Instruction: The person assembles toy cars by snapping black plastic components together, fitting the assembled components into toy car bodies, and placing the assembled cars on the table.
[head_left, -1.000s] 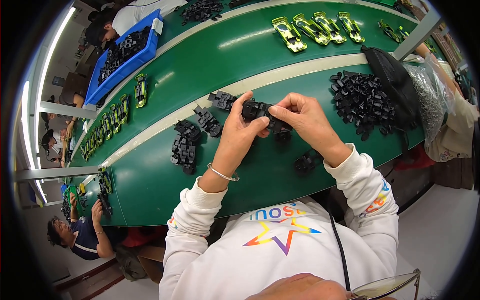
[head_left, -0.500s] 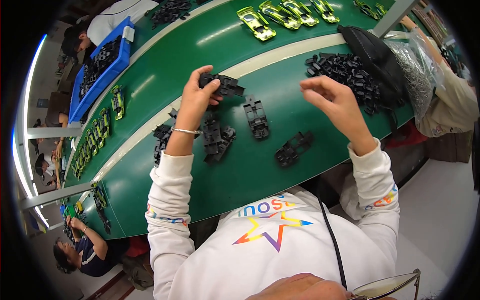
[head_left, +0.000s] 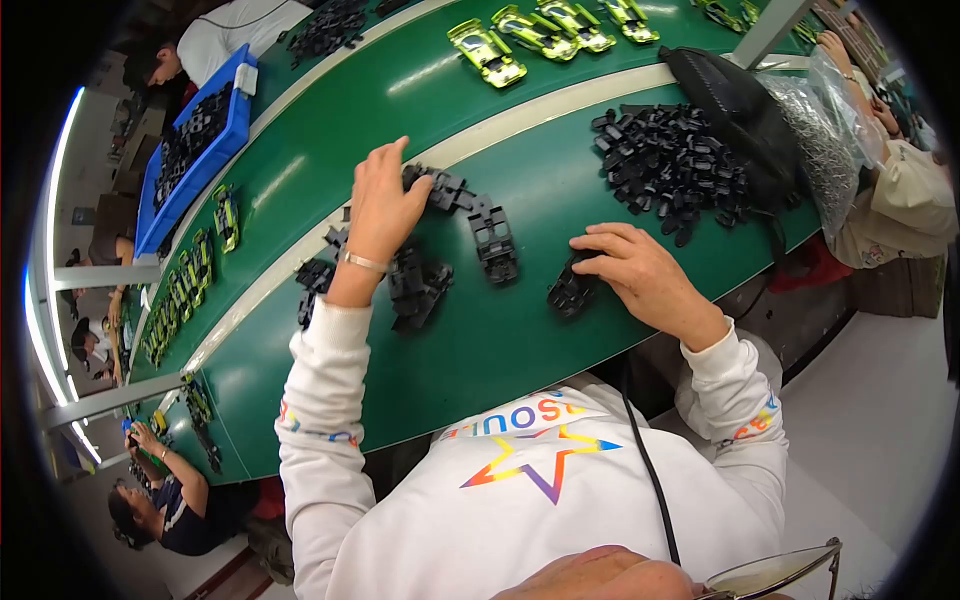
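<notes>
My left hand is open, its fingers stretched out and its thumb at the near end of a black plastic toy car chassis. That chassis lies against the top of a second black chassis. To the right, my right hand is closed with its fingertips over another black chassis, partly covering it; its thumb is hidden. Several more black chassis lie in a jumbled group below my left wrist, and others are to its left.
A heap of small black parts and a black bag are at the right, beside a clear bag of screws. Green toy car bodies line the far belt. A blue bin stands far left. Other people work around the table.
My left hand has put down the chassis it held and loosened its fingers. My right hand has come down and left onto the right-hand chassis, which has shifted slightly.
</notes>
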